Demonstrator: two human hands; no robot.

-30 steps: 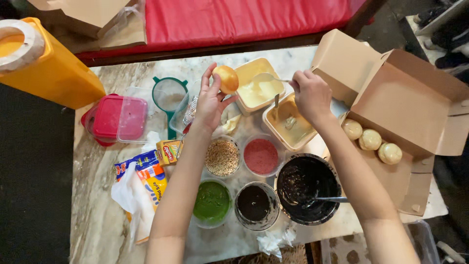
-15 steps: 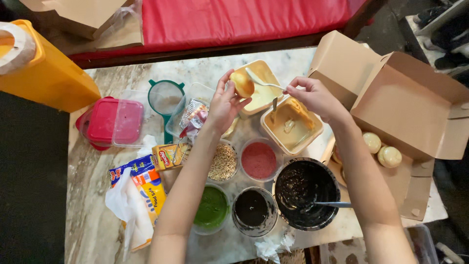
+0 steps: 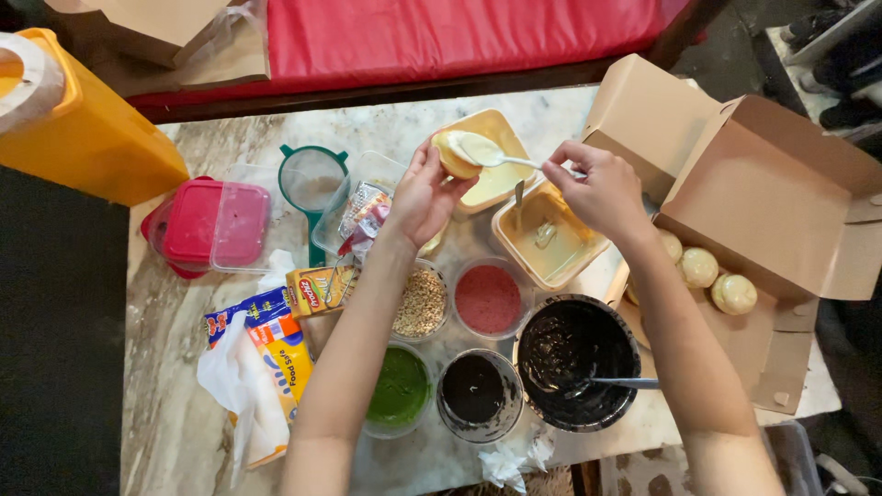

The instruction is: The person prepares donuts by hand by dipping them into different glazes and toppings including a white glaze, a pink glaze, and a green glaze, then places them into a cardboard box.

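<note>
A pale, veined marble tabletop [image 3: 184, 367] is seen from above, lit evenly. Beyond its far edge, a red padded seat cushion [image 3: 459, 37] is set on a dark wooden frame [image 3: 386, 92], and dark floor [image 3: 55, 367] is shown at the left.

bun: small round pale bun [image 3: 452, 156], tilted, held above the yellow tray [image 3: 501, 129]
spoon: white spoon [image 3: 487, 152], cream-coated bowl resting on the bun's top
</note>
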